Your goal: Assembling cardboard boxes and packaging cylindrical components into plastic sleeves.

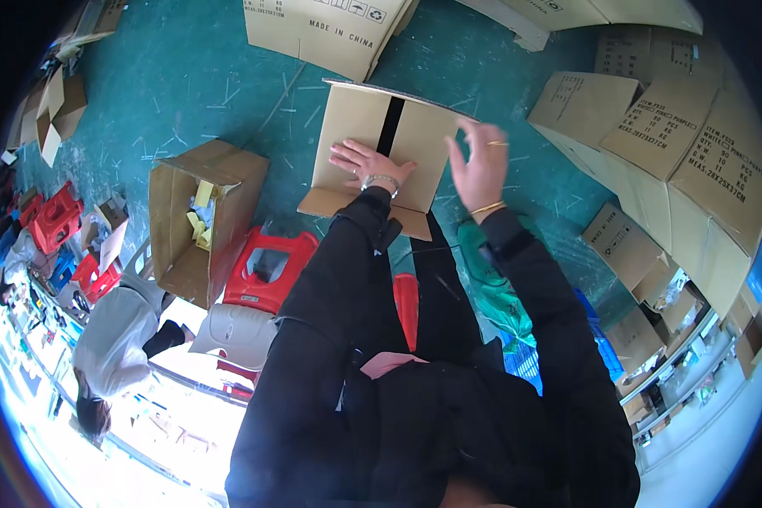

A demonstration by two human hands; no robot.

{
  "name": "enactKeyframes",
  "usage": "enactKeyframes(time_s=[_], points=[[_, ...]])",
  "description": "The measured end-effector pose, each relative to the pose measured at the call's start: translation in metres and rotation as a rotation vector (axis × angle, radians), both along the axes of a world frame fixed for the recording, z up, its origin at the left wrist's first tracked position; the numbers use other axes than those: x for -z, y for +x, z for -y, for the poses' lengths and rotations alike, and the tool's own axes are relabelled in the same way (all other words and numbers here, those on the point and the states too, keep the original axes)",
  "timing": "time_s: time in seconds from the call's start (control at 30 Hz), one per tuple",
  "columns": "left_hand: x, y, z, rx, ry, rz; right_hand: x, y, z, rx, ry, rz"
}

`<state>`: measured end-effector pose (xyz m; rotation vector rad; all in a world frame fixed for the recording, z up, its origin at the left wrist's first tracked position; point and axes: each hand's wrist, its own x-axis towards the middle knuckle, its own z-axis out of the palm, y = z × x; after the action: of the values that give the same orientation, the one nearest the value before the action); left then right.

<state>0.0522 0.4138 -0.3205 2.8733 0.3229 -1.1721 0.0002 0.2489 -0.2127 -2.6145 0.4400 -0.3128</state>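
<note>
The carton (427, 157) in front of me is plain brown cardboard, smooth and matt, with straight folded edges. It stands on the green floor (229, 93), straight ahead of my body. A dark strip runs down between its two upper panels, and short flaps stick out along its near edge, toward me.

My left hand (371, 165) lies on the carton's left panel, palm down, fingers spread and thumb stretched toward the dark strip; it presses on the board and grips nothing. A metallic bracelet circles that wrist. My right hand (483, 161) is apart from the left, raised at the carton's right edge, thumb and fingers parted with a gap between them. I see nothing held in it; whether a fingertip touches the edge, I cannot tell. A thin gold bangle sits on this wrist.

Left of the carton, an open cardboard box (250, 182) lies tipped toward the side, with yellow pieces (201, 216) inside. Nearer me than the carton, on its left, is a glossy red plastic stool (258, 290); on its right, a crumpled, shiny green plastic bag (501, 300). Farther right of it stand large, boxy brown cartons (665, 127).
</note>
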Motion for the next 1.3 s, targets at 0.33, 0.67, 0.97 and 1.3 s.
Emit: enactKeyframes(time_s=[0.33,0.67,0.97,1.3], points=[[0.001,0.008,0.033,0.219,0.073,-0.060,0.055,-0.025,0.023,-0.265,-0.099,-0.198],[-0.094,-0.020,-0.095,0.716,-0.368,0.292,0.072,-0.052,0.013,-0.354,-0.053,-0.403],[-0.066,-0.015,-0.058,0.603,-0.356,0.500,0.091,-0.056,0.016,-0.232,0.185,-0.389],[0.045,0.038,-0.015,0.730,-0.084,0.607,0.118,-0.084,0.014,0.276,0.724,-0.096]])
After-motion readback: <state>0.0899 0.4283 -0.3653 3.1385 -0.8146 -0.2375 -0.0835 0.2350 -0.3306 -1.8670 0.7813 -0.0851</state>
